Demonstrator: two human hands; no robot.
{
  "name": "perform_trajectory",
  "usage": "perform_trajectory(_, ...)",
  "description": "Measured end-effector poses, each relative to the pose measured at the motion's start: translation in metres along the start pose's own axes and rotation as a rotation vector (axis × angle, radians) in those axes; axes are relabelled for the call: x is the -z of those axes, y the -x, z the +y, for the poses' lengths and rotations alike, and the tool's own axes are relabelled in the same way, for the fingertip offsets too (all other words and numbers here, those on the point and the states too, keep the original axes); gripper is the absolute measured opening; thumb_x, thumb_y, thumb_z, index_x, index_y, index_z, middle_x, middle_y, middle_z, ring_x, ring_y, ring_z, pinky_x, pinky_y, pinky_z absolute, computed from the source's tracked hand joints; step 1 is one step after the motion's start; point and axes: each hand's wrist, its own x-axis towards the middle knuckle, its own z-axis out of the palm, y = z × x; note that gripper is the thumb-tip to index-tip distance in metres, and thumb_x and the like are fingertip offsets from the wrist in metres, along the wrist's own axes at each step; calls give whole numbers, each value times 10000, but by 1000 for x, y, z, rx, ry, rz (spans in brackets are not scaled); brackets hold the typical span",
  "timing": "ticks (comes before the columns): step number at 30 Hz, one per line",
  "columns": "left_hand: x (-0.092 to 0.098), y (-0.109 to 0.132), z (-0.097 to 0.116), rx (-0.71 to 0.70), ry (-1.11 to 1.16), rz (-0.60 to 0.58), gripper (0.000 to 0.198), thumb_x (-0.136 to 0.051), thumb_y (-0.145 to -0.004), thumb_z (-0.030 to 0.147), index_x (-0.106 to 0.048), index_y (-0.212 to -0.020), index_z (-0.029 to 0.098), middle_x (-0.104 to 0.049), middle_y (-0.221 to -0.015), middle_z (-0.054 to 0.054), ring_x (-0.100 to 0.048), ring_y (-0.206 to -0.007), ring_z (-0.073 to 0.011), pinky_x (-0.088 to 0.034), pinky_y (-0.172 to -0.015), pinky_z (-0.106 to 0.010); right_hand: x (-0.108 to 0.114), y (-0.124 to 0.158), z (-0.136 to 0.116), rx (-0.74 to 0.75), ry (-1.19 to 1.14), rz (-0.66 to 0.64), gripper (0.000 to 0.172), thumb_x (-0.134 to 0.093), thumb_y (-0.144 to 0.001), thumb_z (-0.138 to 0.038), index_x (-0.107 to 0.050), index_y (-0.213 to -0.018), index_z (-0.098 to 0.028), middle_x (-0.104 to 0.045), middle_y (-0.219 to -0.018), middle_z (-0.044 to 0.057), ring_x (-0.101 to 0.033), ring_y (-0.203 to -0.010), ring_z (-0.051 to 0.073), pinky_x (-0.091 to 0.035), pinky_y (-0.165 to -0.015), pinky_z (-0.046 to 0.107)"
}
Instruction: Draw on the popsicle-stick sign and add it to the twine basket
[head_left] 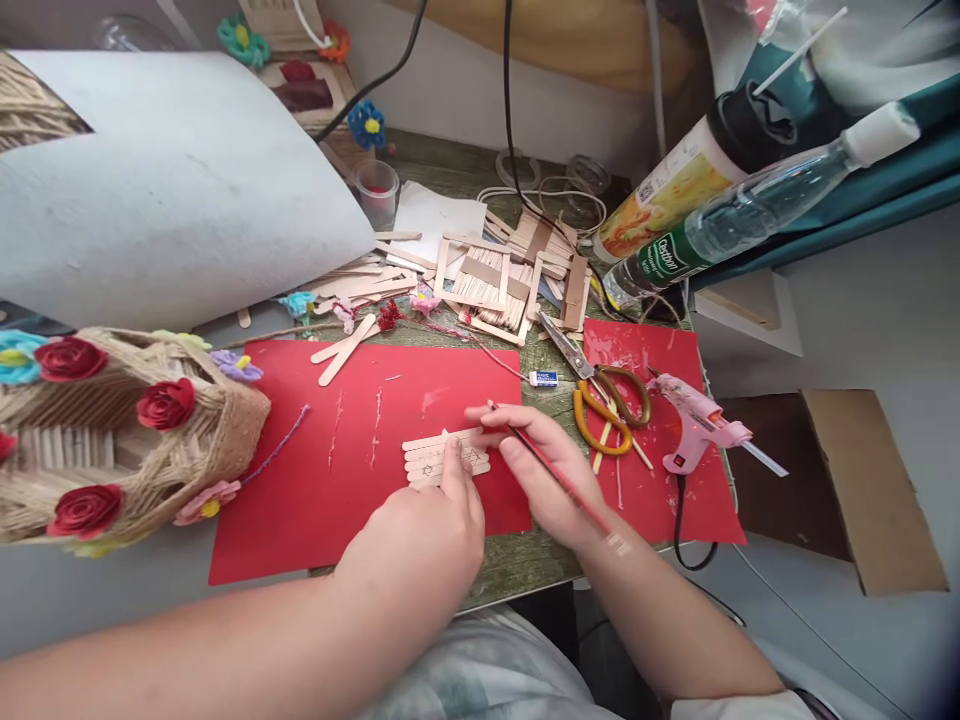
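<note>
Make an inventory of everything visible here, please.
Table: one, greenish, centre
Red sheets: two, red, on table
Stick panel: one, beige, on left sheet
Pencil: one, red and black, in right hand
Loose sticks: two, beige, left sheet's back edge
Stick piles: several, beige, table's back
Eraser: one, blue and white, between sheets
Scissors: one pair, brownish handles, right sheet's edge
Glue gun: one, pink, right sheet
Basket: one, tan, far left
Flowers: several, mixed colours, on basket and elsewhere
White sheets: two, white, towards back
Cup: one, clear, table's back
Canister: one, yellow and white, back right
Bottle: one, clear, beside canister
Cardboard box: one, brown, right
Cables: several, mostly black, back
Left hand: one, bare, on panel
Right hand: one, bare, holding pencil
</note>
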Motion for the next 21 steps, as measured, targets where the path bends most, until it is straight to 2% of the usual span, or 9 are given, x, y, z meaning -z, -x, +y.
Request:
perform_trajectory(5,-1,0,-1,-25,-82,46,555,-578,-882,177,-576,-1428,78,-517,-1460,-346,-682,-563,-175,-529,-435,-281,-5,5,7,62,-41,-25,199,-502,-1028,-245,-632,-1174,-285,-701,-1304,93,-601,-1306,272,-483,-1097,549)
perform_trajectory(11,-2,-1,-1,-56,-166,132,491,-528,-903,173,-629,-1367,45,-546,-1434,-329,-662,-511,-175,-509,-376,-282,-3,5,8,54,-167,-81,201,-511,-1027,-237,-664,-1151,-279,-729,-1232,91,-666,-1195,253,-534,-1045,499)
perform_trajectory(18,0,-2,0,-87,-192,60,516,-542,-872,135,-627,-1377,71,-523,-1453,-321,-687,-542,-193,-520,-397,-287,-4,4,7,114,-121,-61,276,-544,-996,-176,-668,-1210,-298,-715,-1275,74,-631,-1235,258,-498,-1081,515)
perform_trajectory(21,-1,-1,0,-62,-161,24,542,-572,-880,168,-594,-1416,92,-493,-1486,-318,-706,-590,-209,-537,-435,-304,-3,2,10,65,-56,45,270,-540,-1008,-208,-696,-1209,-299,-722,-1240,74,-630,-1211,266,-488,-1082,512)
